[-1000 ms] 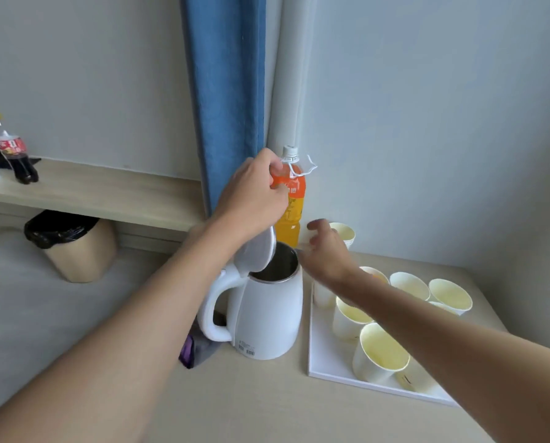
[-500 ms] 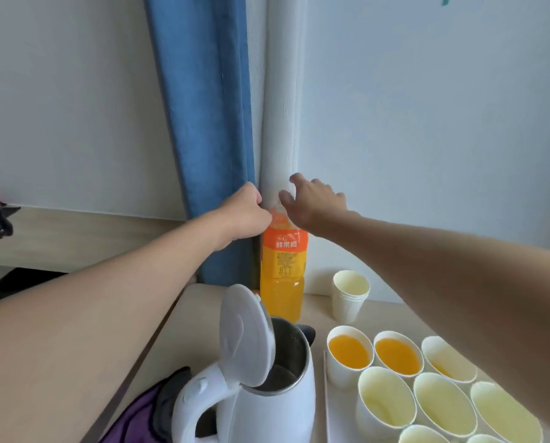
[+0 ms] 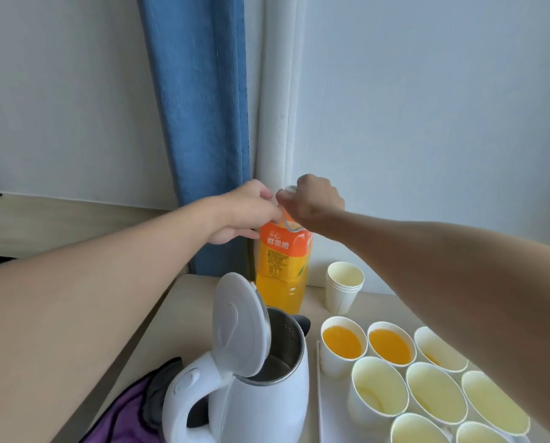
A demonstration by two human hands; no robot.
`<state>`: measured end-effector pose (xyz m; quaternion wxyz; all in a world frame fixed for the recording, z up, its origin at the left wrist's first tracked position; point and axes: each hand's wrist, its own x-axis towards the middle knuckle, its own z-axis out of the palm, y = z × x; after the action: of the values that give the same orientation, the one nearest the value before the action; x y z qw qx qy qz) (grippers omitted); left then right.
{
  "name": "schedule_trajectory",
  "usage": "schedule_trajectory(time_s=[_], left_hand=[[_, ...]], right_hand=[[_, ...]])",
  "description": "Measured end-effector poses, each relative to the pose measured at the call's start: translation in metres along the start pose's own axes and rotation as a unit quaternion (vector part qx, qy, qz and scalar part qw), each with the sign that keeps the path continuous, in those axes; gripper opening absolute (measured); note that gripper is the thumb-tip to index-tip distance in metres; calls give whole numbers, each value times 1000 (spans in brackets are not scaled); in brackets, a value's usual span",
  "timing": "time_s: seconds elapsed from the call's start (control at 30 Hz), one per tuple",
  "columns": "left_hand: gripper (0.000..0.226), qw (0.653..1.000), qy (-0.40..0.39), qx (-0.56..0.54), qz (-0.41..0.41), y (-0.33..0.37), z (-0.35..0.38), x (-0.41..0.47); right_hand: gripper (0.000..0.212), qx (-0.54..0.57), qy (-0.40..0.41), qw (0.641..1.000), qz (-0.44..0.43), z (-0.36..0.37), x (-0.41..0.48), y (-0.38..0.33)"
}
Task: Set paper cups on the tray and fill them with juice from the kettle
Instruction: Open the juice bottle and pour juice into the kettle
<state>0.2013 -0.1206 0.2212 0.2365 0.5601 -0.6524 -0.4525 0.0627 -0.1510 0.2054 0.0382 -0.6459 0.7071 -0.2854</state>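
A blue curtain [image 3: 200, 123] hangs from the top of the view down behind the tabletop [image 3: 187, 321]. A white curtain [image 3: 280, 107] hangs just beside it on the right. A pale wall [image 3: 427, 107] stands behind both. A purple cloth [image 3: 126, 417] lies at the tabletop's left edge, partly under a grey cloth [image 3: 158, 388]. A wooden shelf [image 3: 59, 219] runs along the left wall.

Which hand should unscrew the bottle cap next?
Right. The right hand curls over the cap; the left hand grips the bottle at its neck, likely steadying it.
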Motion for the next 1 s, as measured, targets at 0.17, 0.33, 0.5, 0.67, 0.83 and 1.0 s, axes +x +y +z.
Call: schedule_trajectory(time_s=[0.17,0.33,0.5,0.67,0.83,1.0], left_hand=[[76,999,17,7,26,23,2,-12],[103,995,54,15,84,65,5,-39],[140,974,145,27,169,104,33,-91],[107,939,255,-32,229,120,88,-160],[85,931,271,-60,237,109,141,-219],[81,951,196,-85,223,64,185,-269]], right_hand=[[26,19,61,998,17,-41,-10,-8],[23,26,125,992,-3,-114,-16,-35],[23,43,174,984,-5,-195,-50,-53],[22,46,183,982,-10,-259,-112,-56],[27,22,142,990,16,-285,-181,-30],[35,-101,69,992,17,-280,-246,5]])
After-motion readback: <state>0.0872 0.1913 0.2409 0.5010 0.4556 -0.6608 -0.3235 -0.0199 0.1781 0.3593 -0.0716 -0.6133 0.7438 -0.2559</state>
